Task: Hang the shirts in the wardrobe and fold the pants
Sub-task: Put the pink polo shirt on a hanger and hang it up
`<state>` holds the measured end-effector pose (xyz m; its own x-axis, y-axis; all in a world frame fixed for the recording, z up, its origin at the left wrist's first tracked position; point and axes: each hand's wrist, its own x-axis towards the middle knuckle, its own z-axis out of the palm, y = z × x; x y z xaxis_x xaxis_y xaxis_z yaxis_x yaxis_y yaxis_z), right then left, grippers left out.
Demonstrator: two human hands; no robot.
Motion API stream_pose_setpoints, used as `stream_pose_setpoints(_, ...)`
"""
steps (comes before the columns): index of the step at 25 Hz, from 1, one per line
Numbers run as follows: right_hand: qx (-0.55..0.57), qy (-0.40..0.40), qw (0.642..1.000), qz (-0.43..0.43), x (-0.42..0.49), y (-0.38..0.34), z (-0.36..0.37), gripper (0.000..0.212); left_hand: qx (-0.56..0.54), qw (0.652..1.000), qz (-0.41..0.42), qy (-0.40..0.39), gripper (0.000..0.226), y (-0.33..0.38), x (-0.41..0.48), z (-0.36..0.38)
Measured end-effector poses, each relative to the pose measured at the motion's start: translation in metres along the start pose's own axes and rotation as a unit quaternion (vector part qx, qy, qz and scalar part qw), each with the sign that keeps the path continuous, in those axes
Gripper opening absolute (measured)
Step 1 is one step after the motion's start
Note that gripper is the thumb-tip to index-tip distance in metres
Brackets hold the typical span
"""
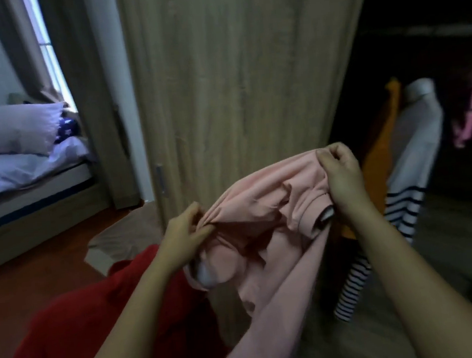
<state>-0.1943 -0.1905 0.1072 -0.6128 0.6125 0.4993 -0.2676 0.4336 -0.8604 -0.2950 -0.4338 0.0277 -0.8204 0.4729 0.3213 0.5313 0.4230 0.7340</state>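
Note:
A pink shirt (261, 205) hangs bunched between my two hands in front of the wardrobe door (232, 76). My left hand (182, 238) pinches a fold of its fabric at the lower left. My right hand (340, 173) grips the upper right part near the collar (312, 217). The rest of the shirt droops down toward the bottom of the view. Whether a hanger is inside the shirt is hidden. Within the open, dark wardrobe (419, 40) on the right hang a white shirt with navy stripes (406, 183) and an orange garment (383, 144).
A red garment (98, 321) lies below my left arm. Beige fabric (127, 238) rests on the reddish floor by the door. A bed with a pale pillow (8, 131) stands at the left by a curtained window. A pink item (469, 120) hangs deep in the wardrobe.

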Motion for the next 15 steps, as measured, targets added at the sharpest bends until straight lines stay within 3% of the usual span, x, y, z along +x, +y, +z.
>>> stream_pose_setpoints(3,-0.155,0.017,0.988,-0.001,0.007,0.028,-0.057,0.017,-0.194,0.979,-0.016,-0.057,0.021,0.058,0.000,0.030)
stream_pose_setpoints(5,-0.220,0.010,0.975,0.030,0.001,0.043,-0.090,0.012,-0.317,0.944,-0.033,-0.084,0.027,0.112,0.000,0.050)
stream_pose_setpoints(8,-0.246,-0.006,0.967,0.067,-0.013,0.049,-0.131,0.011,-0.427,0.892,-0.048,-0.139,0.025,0.183,0.008,0.086)
stream_pose_setpoints(11,-0.162,0.067,0.983,0.061,-0.047,0.025,-0.160,0.014,-0.503,0.850,-0.097,-0.125,0.019,0.232,0.014,0.124)
stream_pose_setpoints(13,-0.061,0.117,0.990,0.047,-0.094,0.001,-0.175,0.037,-0.536,0.823,-0.155,-0.106,0.018,0.252,0.015,0.150)
stream_pose_setpoints(15,-0.093,0.068,0.991,0.071,-0.144,-0.010,-0.179,0.066,-0.603,0.748,-0.254,-0.116,0.014,0.265,0.013,0.170)
